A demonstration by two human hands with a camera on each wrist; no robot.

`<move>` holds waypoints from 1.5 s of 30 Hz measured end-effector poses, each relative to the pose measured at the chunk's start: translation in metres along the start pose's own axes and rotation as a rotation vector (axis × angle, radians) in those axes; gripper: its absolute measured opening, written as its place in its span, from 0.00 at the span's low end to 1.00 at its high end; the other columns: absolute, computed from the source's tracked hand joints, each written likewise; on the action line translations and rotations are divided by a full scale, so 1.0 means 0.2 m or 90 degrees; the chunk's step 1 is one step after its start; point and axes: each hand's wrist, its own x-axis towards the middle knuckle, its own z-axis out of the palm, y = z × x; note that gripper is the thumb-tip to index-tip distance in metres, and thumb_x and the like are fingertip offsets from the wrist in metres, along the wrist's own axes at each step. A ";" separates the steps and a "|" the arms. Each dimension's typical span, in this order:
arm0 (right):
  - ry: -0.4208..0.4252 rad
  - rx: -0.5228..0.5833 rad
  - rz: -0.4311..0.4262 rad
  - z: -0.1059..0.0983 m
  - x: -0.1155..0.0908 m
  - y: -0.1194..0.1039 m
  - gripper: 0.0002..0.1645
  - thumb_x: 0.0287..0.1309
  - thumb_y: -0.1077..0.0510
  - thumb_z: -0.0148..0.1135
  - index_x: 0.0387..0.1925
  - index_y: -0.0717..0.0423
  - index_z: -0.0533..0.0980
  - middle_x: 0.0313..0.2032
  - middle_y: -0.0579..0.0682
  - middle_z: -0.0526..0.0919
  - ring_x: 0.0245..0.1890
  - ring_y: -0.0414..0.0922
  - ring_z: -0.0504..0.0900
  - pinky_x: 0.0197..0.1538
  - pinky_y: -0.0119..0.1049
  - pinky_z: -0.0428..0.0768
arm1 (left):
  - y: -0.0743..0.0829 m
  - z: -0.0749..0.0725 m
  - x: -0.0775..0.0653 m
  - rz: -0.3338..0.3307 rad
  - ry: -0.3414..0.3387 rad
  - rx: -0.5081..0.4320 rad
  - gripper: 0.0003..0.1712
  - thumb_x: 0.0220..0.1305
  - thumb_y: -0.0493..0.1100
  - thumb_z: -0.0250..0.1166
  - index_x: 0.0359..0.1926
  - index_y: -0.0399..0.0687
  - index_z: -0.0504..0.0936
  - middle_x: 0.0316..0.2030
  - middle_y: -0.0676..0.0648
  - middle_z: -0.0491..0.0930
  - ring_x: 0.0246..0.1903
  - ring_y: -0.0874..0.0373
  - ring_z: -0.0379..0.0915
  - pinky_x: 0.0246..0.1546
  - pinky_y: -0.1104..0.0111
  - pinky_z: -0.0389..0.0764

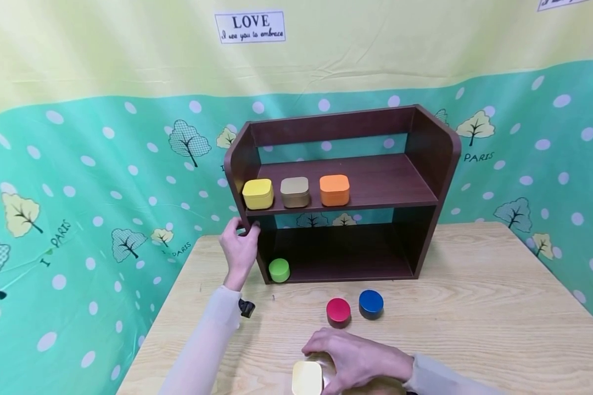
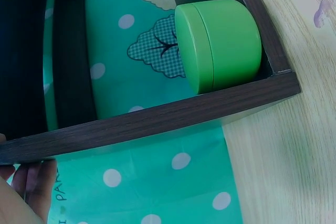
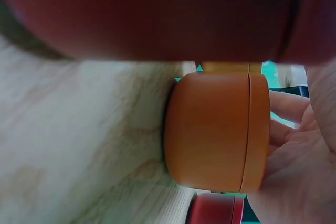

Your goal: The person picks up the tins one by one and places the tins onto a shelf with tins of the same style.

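Note:
My left hand (image 1: pixel 239 249) grips the left side panel of a dark brown two-tier shelf (image 1: pixel 341 211). In the left wrist view, its fingers (image 2: pixel 39 184) lie against the panel's outer face. A round green tin (image 1: pixel 279 270) stands in the lower tier's left corner. Low in the head view, my right hand (image 1: pixel 358 356) bends over a tin, fingers and thumb on either side. The right wrist view shows this orange-brown tin (image 3: pixel 212 132) standing on the table, its lid near the palm. Beside it is a pale gold square tin (image 1: pixel 307 378).
Yellow (image 1: pixel 258 194), grey-brown (image 1: pixel 295 192) and orange (image 1: pixel 334 190) square tins line the upper tier's front. Round red (image 1: pixel 338 312) and blue (image 1: pixel 371 304) tins stand before the shelf. A blurred dark red object (image 3: pixel 157 14) fills the top of the right wrist view.

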 end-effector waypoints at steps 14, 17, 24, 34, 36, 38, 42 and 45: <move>-0.030 -0.049 0.008 -0.01 0.01 -0.03 0.43 0.55 0.31 0.81 0.65 0.50 0.82 0.57 0.38 0.87 0.56 0.28 0.78 0.58 0.21 0.80 | 0.01 -0.01 0.00 -0.011 0.005 -0.010 0.04 0.61 0.31 0.73 0.34 0.33 0.85 0.30 0.34 0.86 0.33 0.61 0.79 0.34 0.84 0.78; -0.027 -0.060 0.011 -0.03 0.01 -0.04 0.43 0.54 0.33 0.82 0.65 0.51 0.82 0.58 0.38 0.87 0.56 0.29 0.78 0.58 0.22 0.81 | 0.01 -0.01 0.00 -0.010 0.003 -0.014 0.04 0.61 0.32 0.72 0.34 0.34 0.85 0.31 0.33 0.85 0.32 0.61 0.79 0.34 0.84 0.78; -0.030 -0.035 0.045 -0.06 -0.02 -0.06 0.44 0.52 0.38 0.85 0.66 0.52 0.81 0.60 0.39 0.85 0.57 0.30 0.79 0.60 0.25 0.83 | -0.01 -0.02 0.02 -0.008 0.011 -0.012 0.04 0.61 0.32 0.72 0.35 0.33 0.85 0.32 0.33 0.86 0.32 0.64 0.79 0.35 0.85 0.79; -0.049 -0.016 0.023 0.00 -0.02 -0.08 0.34 0.66 0.40 0.76 0.68 0.48 0.80 0.59 0.38 0.85 0.56 0.29 0.78 0.60 0.25 0.84 | -0.01 -0.02 0.01 -0.001 0.001 -0.006 0.05 0.61 0.33 0.72 0.36 0.33 0.87 0.32 0.32 0.86 0.33 0.56 0.82 0.34 0.85 0.78; -0.048 -0.017 0.020 0.01 -0.01 -0.08 0.32 0.68 0.42 0.75 0.68 0.48 0.80 0.59 0.39 0.86 0.55 0.30 0.78 0.59 0.25 0.84 | -0.01 -0.02 0.01 -0.002 -0.001 -0.005 0.05 0.61 0.33 0.72 0.36 0.34 0.87 0.32 0.33 0.86 0.33 0.54 0.82 0.34 0.84 0.79; -0.040 -0.023 0.013 0.02 -0.01 -0.08 0.30 0.68 0.43 0.75 0.66 0.49 0.81 0.58 0.40 0.86 0.55 0.30 0.79 0.59 0.25 0.84 | -0.01 -0.02 0.00 -0.006 -0.003 -0.002 0.04 0.61 0.33 0.72 0.36 0.34 0.86 0.32 0.33 0.86 0.34 0.52 0.82 0.34 0.82 0.79; -0.032 -0.026 0.010 0.03 0.00 -0.09 0.28 0.68 0.42 0.74 0.64 0.48 0.81 0.57 0.39 0.86 0.54 0.29 0.78 0.59 0.24 0.83 | -0.01 -0.02 0.00 -0.014 -0.008 0.005 0.05 0.61 0.34 0.72 0.36 0.34 0.86 0.33 0.33 0.87 0.35 0.49 0.82 0.35 0.81 0.77; -0.039 -0.012 0.022 0.03 0.00 -0.09 0.30 0.67 0.40 0.75 0.64 0.46 0.81 0.56 0.38 0.86 0.53 0.28 0.78 0.58 0.23 0.83 | -0.01 -0.02 0.00 -0.017 -0.014 0.006 0.06 0.62 0.35 0.71 0.36 0.34 0.86 0.33 0.33 0.86 0.35 0.47 0.83 0.34 0.84 0.77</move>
